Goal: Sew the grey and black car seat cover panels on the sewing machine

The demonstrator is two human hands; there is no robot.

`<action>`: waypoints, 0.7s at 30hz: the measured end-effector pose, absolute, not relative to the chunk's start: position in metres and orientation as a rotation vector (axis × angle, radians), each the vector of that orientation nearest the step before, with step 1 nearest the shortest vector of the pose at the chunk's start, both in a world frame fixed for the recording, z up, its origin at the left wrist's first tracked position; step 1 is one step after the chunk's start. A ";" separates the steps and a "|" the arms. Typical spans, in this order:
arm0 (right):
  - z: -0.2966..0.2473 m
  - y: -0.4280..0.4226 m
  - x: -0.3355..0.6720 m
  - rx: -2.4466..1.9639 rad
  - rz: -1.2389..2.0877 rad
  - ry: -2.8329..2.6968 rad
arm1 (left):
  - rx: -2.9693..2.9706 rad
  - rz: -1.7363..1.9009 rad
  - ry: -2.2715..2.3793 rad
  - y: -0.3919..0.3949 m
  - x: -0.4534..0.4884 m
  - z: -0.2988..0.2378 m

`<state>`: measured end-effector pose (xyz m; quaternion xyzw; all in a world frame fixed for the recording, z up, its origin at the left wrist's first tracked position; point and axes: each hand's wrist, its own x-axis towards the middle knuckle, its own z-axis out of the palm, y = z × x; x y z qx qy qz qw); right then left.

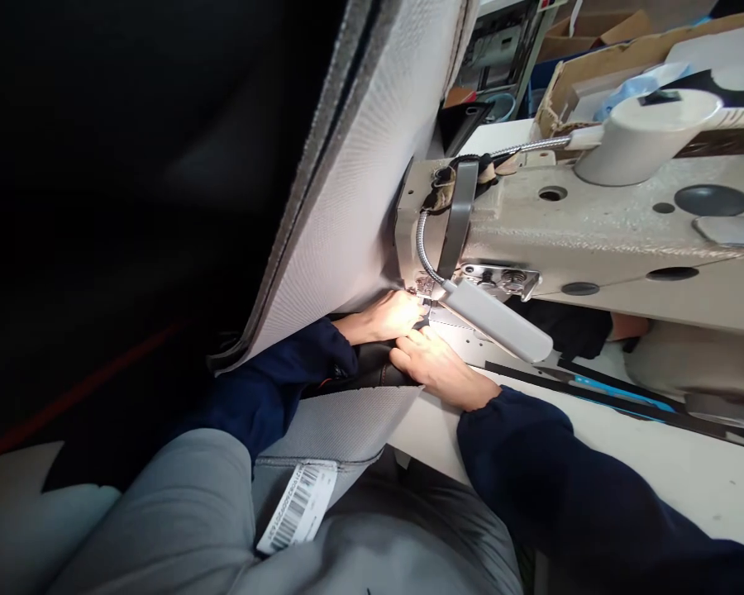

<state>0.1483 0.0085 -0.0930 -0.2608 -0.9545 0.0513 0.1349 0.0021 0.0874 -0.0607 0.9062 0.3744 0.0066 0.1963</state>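
A large padded cover (341, 207), black outside with a grey mesh backing, is folded up on the left and runs under the head of a sewing machine (508, 207). My left hand (389, 317) is closed on the cover's black edge close to the needle area, which is mostly hidden. Just in front of it, my right hand (431, 359) presses with curled fingers on the same black material (381, 364), where orange stitching shows. A barcode label (301, 506) hangs from the lower grey flap (347, 421) over my lap.
A grey lamp (499, 321) on a flexible metal neck lights the spot by my hands. The white table (570, 430) extends right, with a blue-handled tool (626, 392) beneath the machine arm. Cardboard boxes (595, 66) stand behind.
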 end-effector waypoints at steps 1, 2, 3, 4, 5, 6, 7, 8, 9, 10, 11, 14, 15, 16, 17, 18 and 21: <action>-0.092 0.007 0.150 -0.778 0.127 -2.759 | 2.554 0.005 1.064 0.086 0.002 -0.060; -0.090 0.004 0.151 -0.793 0.113 -2.751 | 2.587 -0.017 1.083 0.083 0.002 -0.059; -0.089 0.000 0.153 -0.800 0.111 -2.741 | 2.626 -0.032 1.109 0.079 0.000 -0.059; -0.088 -0.005 0.156 -0.803 0.121 -2.727 | 2.657 -0.024 1.142 0.075 -0.001 -0.058; -0.088 -0.009 0.158 -0.802 0.141 -2.710 | 2.682 -0.010 1.182 0.070 -0.003 -0.057; -0.088 -0.012 0.161 -0.803 0.166 -2.692 | 2.700 -0.004 1.220 0.065 -0.005 -0.056; -0.090 -0.014 0.164 -0.806 0.187 -2.672 | 2.704 -0.009 1.246 0.060 -0.007 -0.055; -0.092 -0.015 0.166 -0.808 0.199 -2.656 | 2.692 -0.025 1.249 0.057 -0.008 -0.054; -0.095 -0.014 0.168 -0.808 0.204 -2.644 | 2.677 -0.048 1.232 0.055 -0.008 -0.054; -0.099 -0.013 0.170 -0.807 0.208 -2.632 | 2.668 -0.068 1.203 0.055 -0.008 -0.053; -0.102 -0.010 0.171 -0.806 0.216 -2.620 | 2.670 -0.084 1.173 0.055 -0.007 -0.053; -0.109 0.002 0.173 -0.814 0.281 -2.562 | 2.707 -0.105 1.101 0.062 -0.002 -0.053; -0.110 0.007 0.174 -0.823 0.308 -2.532 | 2.717 -0.102 1.086 0.065 0.001 -0.053; -0.112 0.011 0.175 -0.830 0.333 -2.502 | 2.725 -0.092 1.077 0.067 0.003 -0.054; -0.113 0.014 0.175 -0.833 0.351 -2.473 | 2.730 -0.082 1.073 0.070 0.006 -0.056; -0.113 0.017 0.176 -0.831 0.363 -2.451 | 2.730 -0.071 1.078 0.072 0.008 -0.058; -0.111 0.021 0.180 -0.769 0.365 -2.463 | 2.710 -0.052 1.123 0.075 0.012 -0.064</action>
